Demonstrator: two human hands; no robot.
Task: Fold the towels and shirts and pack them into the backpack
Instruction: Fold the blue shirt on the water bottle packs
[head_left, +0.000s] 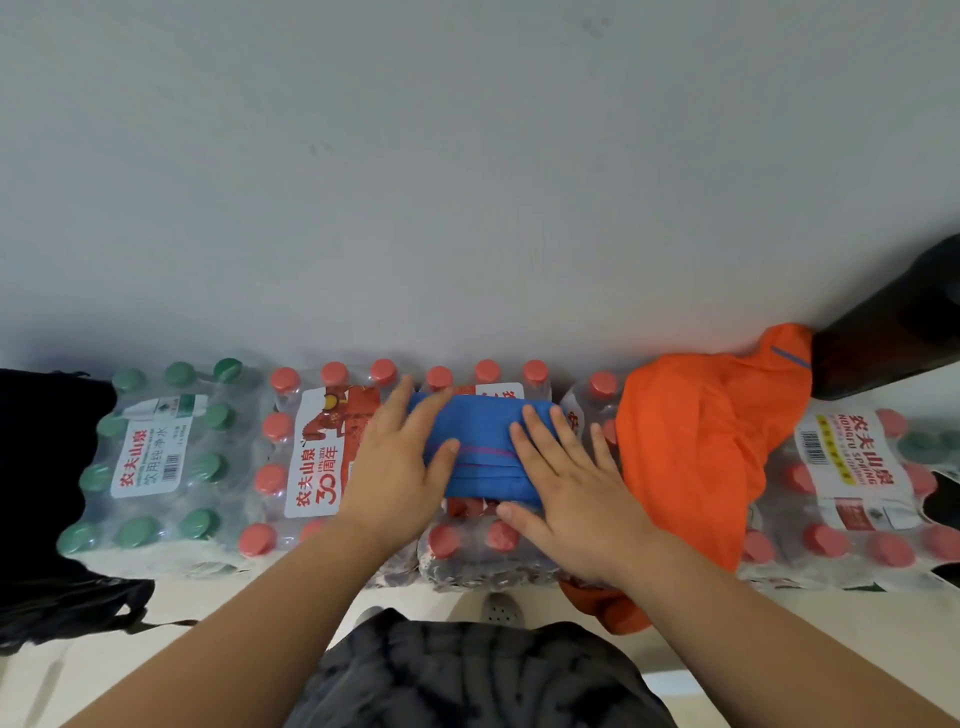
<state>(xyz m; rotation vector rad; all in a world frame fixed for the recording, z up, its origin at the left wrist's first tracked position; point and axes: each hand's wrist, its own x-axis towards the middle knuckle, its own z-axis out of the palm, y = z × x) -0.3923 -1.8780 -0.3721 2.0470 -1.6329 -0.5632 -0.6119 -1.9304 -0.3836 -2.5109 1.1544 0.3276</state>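
Observation:
A blue towel (483, 447), folded into a compact rectangle, lies on top of shrink-wrapped packs of red-capped water bottles (311, 452). My left hand (395, 457) presses flat on its left end with straight fingers. My right hand (561, 478) lies flat on its right end, thumb along the near edge. An orange shirt (696, 447) sits crumpled to the right of the towel, draped over the packs and hanging down the front. A black backpack (47, 499) stands at the far left.
A pack of green-capped bottles (156, 452) lies beside the backpack. More red-capped packs (857, 493) extend to the right. A grey wall rises behind them, and a dark wooden piece (893, 322) leans at the far right. Pale floor runs below.

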